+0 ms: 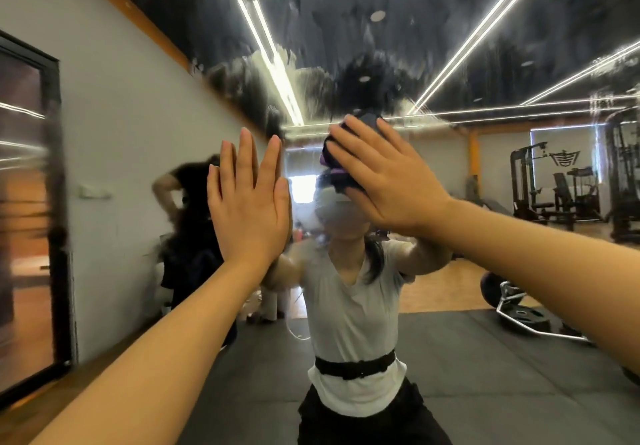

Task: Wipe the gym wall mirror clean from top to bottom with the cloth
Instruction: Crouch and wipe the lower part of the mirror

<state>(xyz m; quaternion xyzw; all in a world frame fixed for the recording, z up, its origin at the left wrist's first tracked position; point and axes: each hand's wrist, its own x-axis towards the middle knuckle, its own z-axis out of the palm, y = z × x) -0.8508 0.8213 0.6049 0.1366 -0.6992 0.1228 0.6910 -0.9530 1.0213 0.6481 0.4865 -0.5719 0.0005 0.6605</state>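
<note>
Both my arms are stretched out to the mirror [450, 46] right in front of me. My left hand [247, 199] is flat against the glass, fingers straight and close together, holding nothing. My right hand [384, 181] is pressing the cloth [341, 164] onto the glass, fingers spread straight over it, so it's pinned under my palm rather than gripped. The cloth is dark with a bit of purple showing, bunched up, roughly in the middle of the mirror and just beside my left hand.

Above the cloth the upper glass is covered in smeary streaks, all the way toward the top edge. Below, the reflection looks much clearer: me in a white tee with a black belt strap [355, 365].

Further back in the reflection there's another person in black on the left, weight machines [554, 188] over on the right, a barbell plate setup [526, 316] on the dark floor mat, and light strips [270, 60] on the ceiling.
</note>
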